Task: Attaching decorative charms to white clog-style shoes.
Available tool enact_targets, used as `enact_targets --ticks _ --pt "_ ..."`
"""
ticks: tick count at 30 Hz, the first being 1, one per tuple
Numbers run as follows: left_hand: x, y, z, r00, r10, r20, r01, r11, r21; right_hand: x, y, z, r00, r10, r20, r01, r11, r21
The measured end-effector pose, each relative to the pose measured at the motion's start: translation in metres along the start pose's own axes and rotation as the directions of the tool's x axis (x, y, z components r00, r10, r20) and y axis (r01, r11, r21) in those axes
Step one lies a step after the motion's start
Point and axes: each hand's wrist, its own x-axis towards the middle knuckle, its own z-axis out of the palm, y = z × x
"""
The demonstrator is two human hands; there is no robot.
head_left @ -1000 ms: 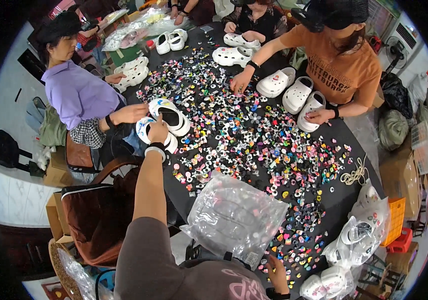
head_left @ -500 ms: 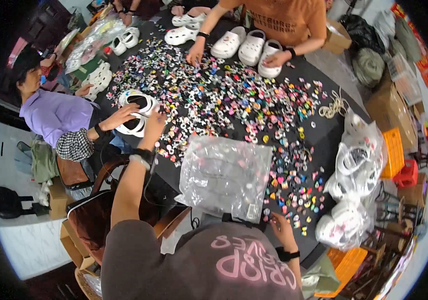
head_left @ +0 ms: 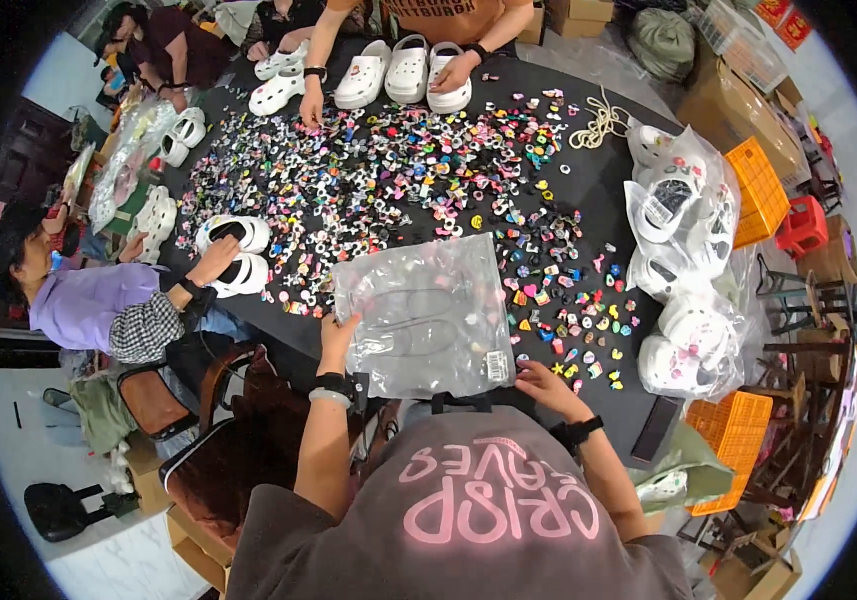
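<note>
The left hand [head_left: 339, 338] is touching the clear bag [head_left: 418, 325] to its right; I cannot tell whether it is gripping. The right hand [head_left: 546, 385], fingers parted, is staying beside it. Dragging low could be scattering charms [head_left: 532, 291] beyond.

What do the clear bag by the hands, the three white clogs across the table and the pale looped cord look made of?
Clear bag: thin, glossy plastic film, judging by its see-through wrinkles and glare. White clogs: probably moulded foam or rubber, fairly matte, with smooth, perforated uppers. Pale cord: perhaps cotton or synthetic fibre; it looks dull, but its weave is too small to tell.
</note>
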Motion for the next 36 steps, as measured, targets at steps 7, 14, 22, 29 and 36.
enact_targets --ticks 7,14,22,29,36 --pt "-0.051 0.059 -0.015 0.967 -0.091 0.236 0.17 0.926 -0.338 0.026 -0.013 0.016 0.985 -0.173 -0.006 0.169 0.968 -0.186" --pt "-0.086 0.072 -0.047 0.993 -0.095 -0.076 0.05 0.888 -0.458 0.023 -0.018 0.0 0.996 0.029 -0.09 -0.002 0.957 0.289" --pt "-0.102 0.069 -0.066 0.947 0.048 0.317 0.063 0.942 -0.329 0.024 -0.067 -0.012 0.962 -0.047 -0.268 0.148 0.917 0.371" --pt "-0.082 0.087 -0.063 0.992 -0.102 0.078 0.128 0.84 -0.528 0.023 -0.086 -0.012 0.93 -0.119 -0.348 0.245 0.906 0.345" --pt "-0.029 0.127 -0.083 1.0 0.0 0.009 0.007 0.584 -0.812 0.02 -0.073 -0.019 0.938 -0.049 -0.343 0.19 0.901 0.39"
